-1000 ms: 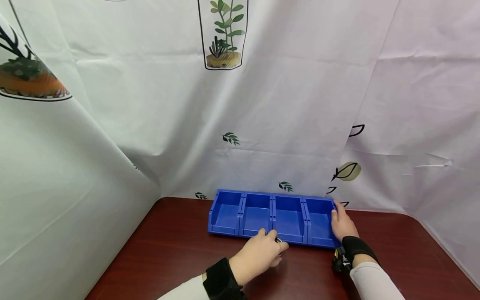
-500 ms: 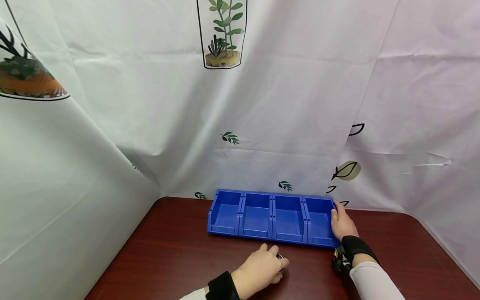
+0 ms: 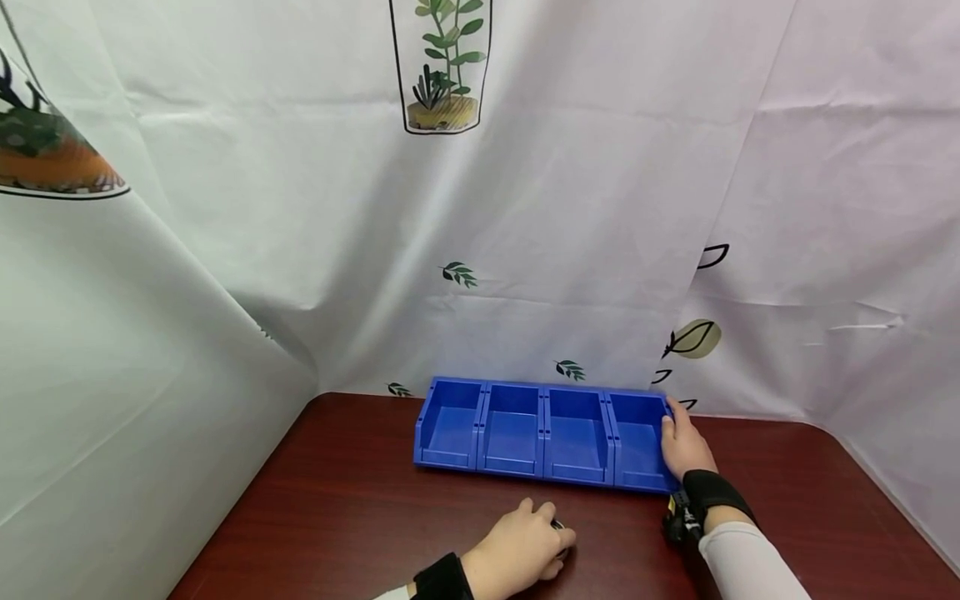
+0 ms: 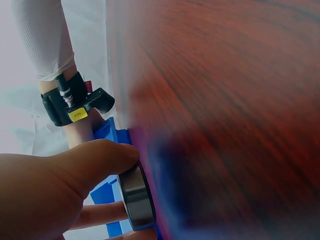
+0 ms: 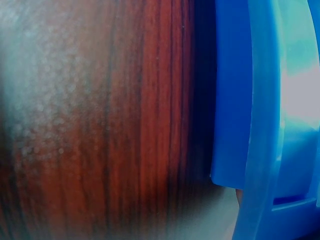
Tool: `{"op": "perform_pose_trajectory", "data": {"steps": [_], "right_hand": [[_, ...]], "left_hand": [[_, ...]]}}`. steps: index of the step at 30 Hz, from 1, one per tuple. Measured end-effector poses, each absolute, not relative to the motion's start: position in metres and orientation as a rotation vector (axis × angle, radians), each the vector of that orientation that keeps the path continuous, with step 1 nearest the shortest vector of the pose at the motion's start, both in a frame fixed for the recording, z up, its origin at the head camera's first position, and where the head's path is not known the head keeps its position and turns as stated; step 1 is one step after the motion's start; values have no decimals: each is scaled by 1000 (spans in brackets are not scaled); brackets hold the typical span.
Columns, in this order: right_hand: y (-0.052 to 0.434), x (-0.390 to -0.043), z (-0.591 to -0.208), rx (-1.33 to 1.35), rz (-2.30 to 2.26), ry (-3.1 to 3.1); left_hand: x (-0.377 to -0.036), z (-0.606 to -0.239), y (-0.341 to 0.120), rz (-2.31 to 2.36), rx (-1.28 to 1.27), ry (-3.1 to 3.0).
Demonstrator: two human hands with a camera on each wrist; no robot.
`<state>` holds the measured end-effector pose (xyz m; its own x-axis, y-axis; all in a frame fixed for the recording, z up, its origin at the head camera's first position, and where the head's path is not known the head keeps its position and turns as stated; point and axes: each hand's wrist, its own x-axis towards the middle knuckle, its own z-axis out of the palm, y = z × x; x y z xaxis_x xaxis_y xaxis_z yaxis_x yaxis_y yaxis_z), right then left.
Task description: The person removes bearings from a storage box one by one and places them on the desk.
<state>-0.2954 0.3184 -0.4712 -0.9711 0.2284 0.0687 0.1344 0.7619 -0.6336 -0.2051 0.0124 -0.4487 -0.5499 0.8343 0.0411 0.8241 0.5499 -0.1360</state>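
Note:
My left hand (image 3: 517,546) pinches a short, round metal ring, probably a bearing (image 4: 136,196), between thumb and fingers. In the left wrist view its smooth steel side and dark rim show; in the head view fingers mostly cover it. This hand is low over the table, in front of the bins. My right hand (image 3: 686,447) grips the outer right wall of the rightmost blue storage bin (image 3: 642,446), thumb on the inner side. The right wrist view shows that bin's blue wall (image 5: 232,100) close up, with the right fingers almost wholly hidden.
A row of several joined blue bins (image 3: 447,427) stands near the back of the dark red wooden table (image 3: 337,492). Behind and left of it hangs a white cloth (image 3: 360,208) with plant prints. Each wrist wears a black strap (image 3: 708,492).
My left hand has drawn back from the bins toward the table's near side, carrying the metal ring, and has slowed over the last half second. The right hand stays on the bin wall.

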Motion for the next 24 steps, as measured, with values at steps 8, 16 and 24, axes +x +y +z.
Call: {"op": "perform_pose_trajectory", "data": {"steps": [8, 16, 24], "right_hand": [[317, -294, -469, -292, 989, -2806], [317, -294, -469, -297, 971, -2805], [318, -296, -471, -291, 961, -2790]], "left_hand": [[-207, -455, 11, 143, -1458, -2669], [-205, -462, 12, 168, -1400, -2660], [-205, -463, 13, 196, -1384, -2639]]}}
